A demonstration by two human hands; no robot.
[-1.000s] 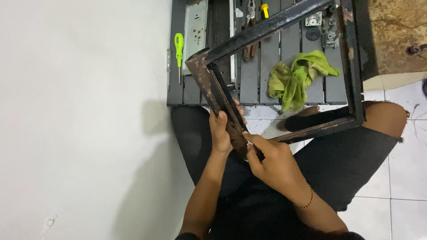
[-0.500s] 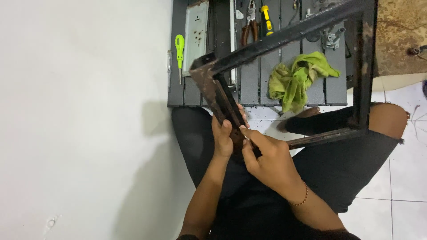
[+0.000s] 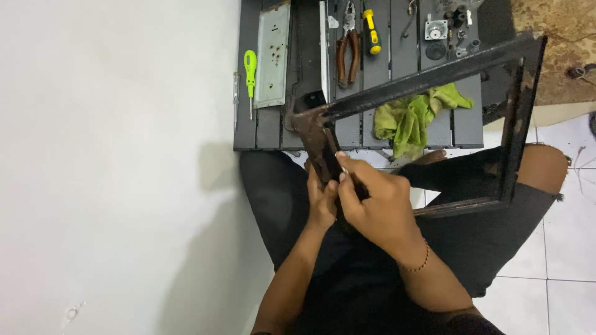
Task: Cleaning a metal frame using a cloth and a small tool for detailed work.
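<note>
Your right hand (image 3: 372, 201) hides the frame's (image 3: 434, 77) near corner and most of your left hand (image 3: 321, 201).

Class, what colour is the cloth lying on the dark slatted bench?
The cloth is yellow-green, seen in the head view.

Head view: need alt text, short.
Seen from above, a seated person grips one rusty side of a dark rectangular metal frame with the left hand and right hand close together over the lap. Beyond the frame, a dark slatted table holds a green rag, a green screwdriver, pliers and small parts.
</note>
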